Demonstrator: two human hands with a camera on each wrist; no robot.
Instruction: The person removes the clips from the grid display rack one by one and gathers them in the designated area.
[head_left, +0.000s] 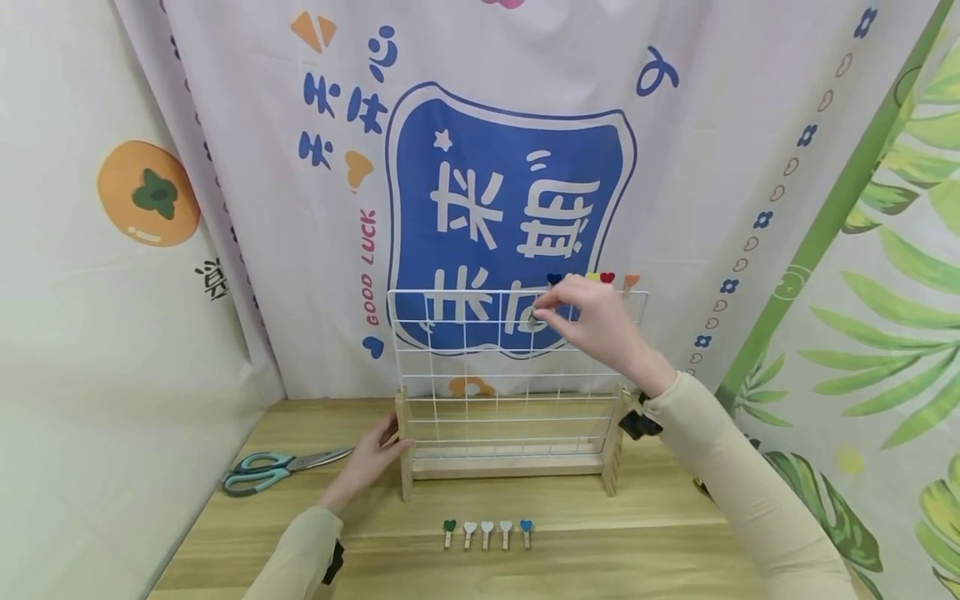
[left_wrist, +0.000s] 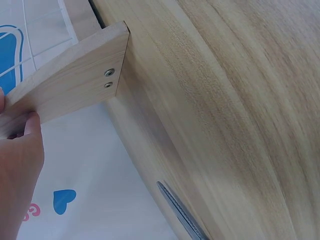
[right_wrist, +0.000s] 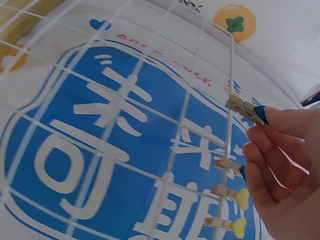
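My right hand (head_left: 596,321) pinches a small wooden clothespin (right_wrist: 242,107) with a blue heart at its handle end. The clothespin's tip is right at the top wire of a white wire grid (head_left: 442,292). Along that same wire, further to the right, several heart clothespins are clipped, among them a red one (head_left: 607,277), an orange one (head_left: 632,281) and a yellow one (right_wrist: 242,198). Low on the left side, my left hand (head_left: 367,463) grips the wooden leg (left_wrist: 85,70) of the grid's stand between thumb and fingers.
In front of the stand lies a row of clothespins: a green one (head_left: 449,533), white ones (head_left: 487,534) and a blue one (head_left: 527,533). Scissors (head_left: 258,473) with teal handles rest left of the stand on the wooden table (head_left: 360,562). A printed curtain (head_left: 510,92) hangs behind.
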